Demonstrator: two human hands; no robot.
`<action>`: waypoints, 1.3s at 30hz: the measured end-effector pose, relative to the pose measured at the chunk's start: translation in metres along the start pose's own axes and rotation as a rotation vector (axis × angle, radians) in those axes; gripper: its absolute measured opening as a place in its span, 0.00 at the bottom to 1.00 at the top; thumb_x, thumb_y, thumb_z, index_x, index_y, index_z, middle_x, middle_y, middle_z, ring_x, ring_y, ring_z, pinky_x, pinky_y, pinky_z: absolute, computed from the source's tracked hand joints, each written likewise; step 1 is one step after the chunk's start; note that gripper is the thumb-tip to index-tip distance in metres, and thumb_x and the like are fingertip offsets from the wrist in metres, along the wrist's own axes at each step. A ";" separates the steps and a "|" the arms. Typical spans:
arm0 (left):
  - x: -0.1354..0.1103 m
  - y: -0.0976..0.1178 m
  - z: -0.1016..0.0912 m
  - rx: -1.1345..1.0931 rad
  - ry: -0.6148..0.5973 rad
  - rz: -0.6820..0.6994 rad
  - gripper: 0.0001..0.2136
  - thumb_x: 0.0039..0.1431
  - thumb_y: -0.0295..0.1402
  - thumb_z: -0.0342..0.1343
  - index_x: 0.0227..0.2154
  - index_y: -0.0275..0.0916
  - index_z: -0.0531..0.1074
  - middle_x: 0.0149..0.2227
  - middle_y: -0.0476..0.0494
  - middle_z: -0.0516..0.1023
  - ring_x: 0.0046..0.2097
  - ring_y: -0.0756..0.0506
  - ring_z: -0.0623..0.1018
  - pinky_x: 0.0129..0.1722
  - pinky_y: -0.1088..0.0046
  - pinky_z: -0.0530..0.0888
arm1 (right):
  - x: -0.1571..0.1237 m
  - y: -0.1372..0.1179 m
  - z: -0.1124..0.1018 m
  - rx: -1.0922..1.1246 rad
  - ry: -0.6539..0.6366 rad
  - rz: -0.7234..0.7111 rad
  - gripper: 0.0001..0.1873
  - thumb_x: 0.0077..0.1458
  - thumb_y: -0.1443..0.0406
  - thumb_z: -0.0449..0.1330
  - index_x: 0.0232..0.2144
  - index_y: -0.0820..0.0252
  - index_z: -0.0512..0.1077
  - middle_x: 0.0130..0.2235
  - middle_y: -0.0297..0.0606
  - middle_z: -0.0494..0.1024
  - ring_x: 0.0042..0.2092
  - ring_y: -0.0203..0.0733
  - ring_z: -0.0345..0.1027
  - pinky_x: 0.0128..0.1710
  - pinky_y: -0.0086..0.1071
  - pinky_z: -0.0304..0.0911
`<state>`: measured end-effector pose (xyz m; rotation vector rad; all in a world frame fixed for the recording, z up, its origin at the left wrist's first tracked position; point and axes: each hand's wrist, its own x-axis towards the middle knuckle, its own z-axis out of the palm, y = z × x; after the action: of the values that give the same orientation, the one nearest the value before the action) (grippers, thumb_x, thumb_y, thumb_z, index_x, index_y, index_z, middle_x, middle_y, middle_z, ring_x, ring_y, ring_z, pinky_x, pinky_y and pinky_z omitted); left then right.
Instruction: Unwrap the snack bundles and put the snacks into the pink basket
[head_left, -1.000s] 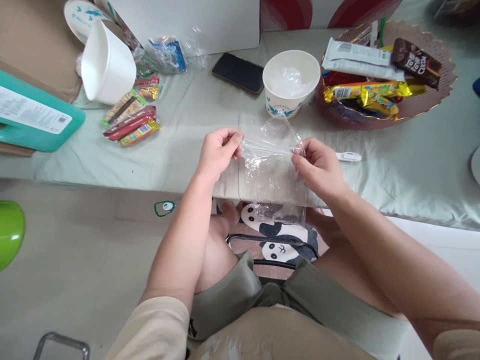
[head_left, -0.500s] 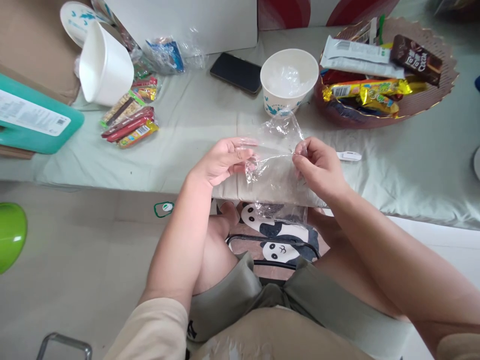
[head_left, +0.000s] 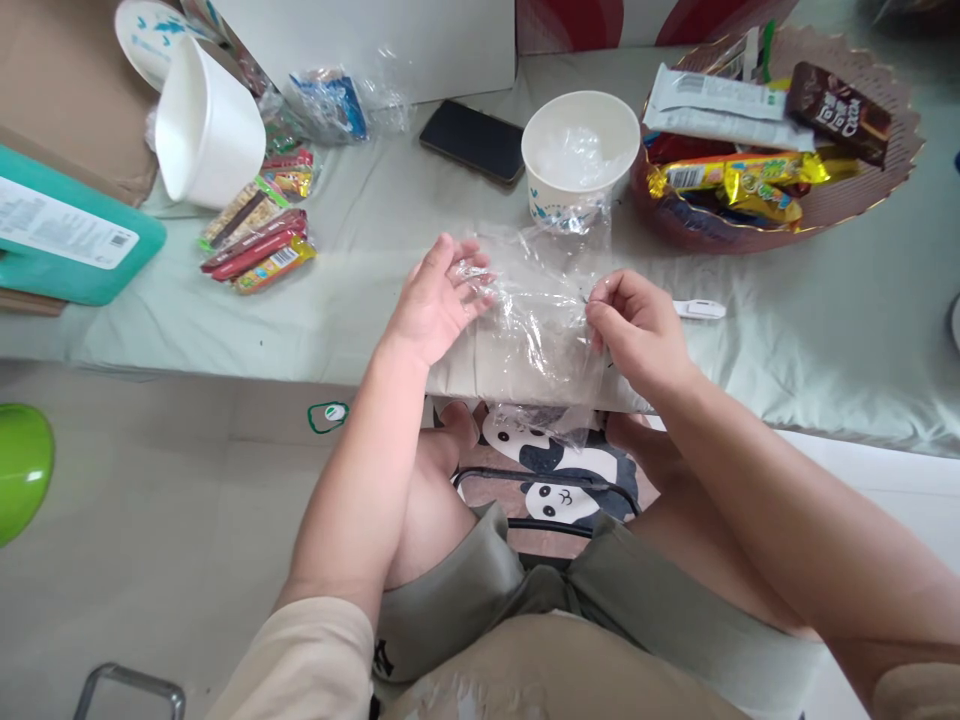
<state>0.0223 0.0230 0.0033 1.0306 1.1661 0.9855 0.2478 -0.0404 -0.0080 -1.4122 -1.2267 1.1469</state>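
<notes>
A clear plastic bag (head_left: 536,320) hangs between my hands over the front edge of the cloth-covered table, its lower part dangling past the edge. My right hand (head_left: 637,325) pinches the bag's right side between thumb and fingertips. At the bag's left side, my left hand (head_left: 442,300) has its fingers spread, palm turned up, with the film against the fingertips. Just behind the bag stands a white paper bowl (head_left: 544,185) with a blue print, holding crumpled clear plastic (head_left: 577,155). A small white plastic piece (head_left: 700,309) lies right of my right hand.
A pink scalloped basket (head_left: 896,170) of wrapped snacks stands at the back right, beside the bowl. A black phone (head_left: 472,140) lies at the back. On the left are packed snack bars (head_left: 259,250), a tipped stack of white bowls (head_left: 210,125) and a green container (head_left: 75,235).
My left hand has opened and shifted left and up, letting the bag's film spread wider. My right hand keeps its pinch in nearly the same spot.
</notes>
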 end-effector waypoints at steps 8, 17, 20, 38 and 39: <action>-0.017 -0.007 0.019 -0.020 -0.315 -0.303 0.12 0.52 0.32 0.72 0.35 0.36 0.75 0.33 0.43 0.84 0.34 0.48 0.84 0.36 0.74 0.80 | 0.003 0.007 -0.002 0.037 0.110 -0.080 0.10 0.58 0.63 0.61 0.34 0.51 0.61 0.24 0.26 0.64 0.22 0.33 0.59 0.22 0.32 0.56; -0.011 -0.010 0.009 0.170 -0.185 -0.072 0.04 0.65 0.29 0.60 0.41 0.40 0.76 0.27 0.48 0.81 0.27 0.50 0.82 0.26 0.79 0.76 | -0.001 0.002 -0.004 -0.022 -0.090 0.016 0.06 0.55 0.62 0.64 0.31 0.54 0.69 0.20 0.27 0.70 0.21 0.34 0.64 0.21 0.30 0.58; -0.014 -0.012 0.005 0.251 -0.191 -0.031 0.05 0.66 0.32 0.61 0.43 0.42 0.77 0.19 0.53 0.74 0.20 0.51 0.76 0.21 0.78 0.71 | 0.000 0.003 -0.005 0.052 -0.037 0.068 0.04 0.57 0.63 0.62 0.36 0.52 0.69 0.17 0.24 0.67 0.18 0.35 0.63 0.19 0.30 0.59; -0.010 -0.006 -0.003 -0.068 -0.325 -0.169 0.39 0.52 0.37 0.69 0.65 0.51 0.59 0.45 0.42 0.85 0.38 0.42 0.86 0.34 0.68 0.81 | 0.003 0.011 -0.008 0.099 -0.089 0.035 0.14 0.61 0.59 0.62 0.49 0.44 0.68 0.30 0.29 0.74 0.26 0.37 0.70 0.23 0.32 0.64; -0.011 -0.006 -0.003 -0.071 -0.331 -0.186 0.43 0.50 0.36 0.71 0.67 0.52 0.56 0.46 0.42 0.85 0.38 0.42 0.86 0.33 0.69 0.81 | 0.003 0.012 -0.009 0.080 -0.087 0.000 0.14 0.60 0.59 0.63 0.48 0.45 0.68 0.33 0.31 0.75 0.29 0.38 0.71 0.24 0.32 0.65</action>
<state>0.0184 0.0116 -0.0004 0.9667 0.9273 0.6748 0.2583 -0.0385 -0.0188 -1.3149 -1.2277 1.2548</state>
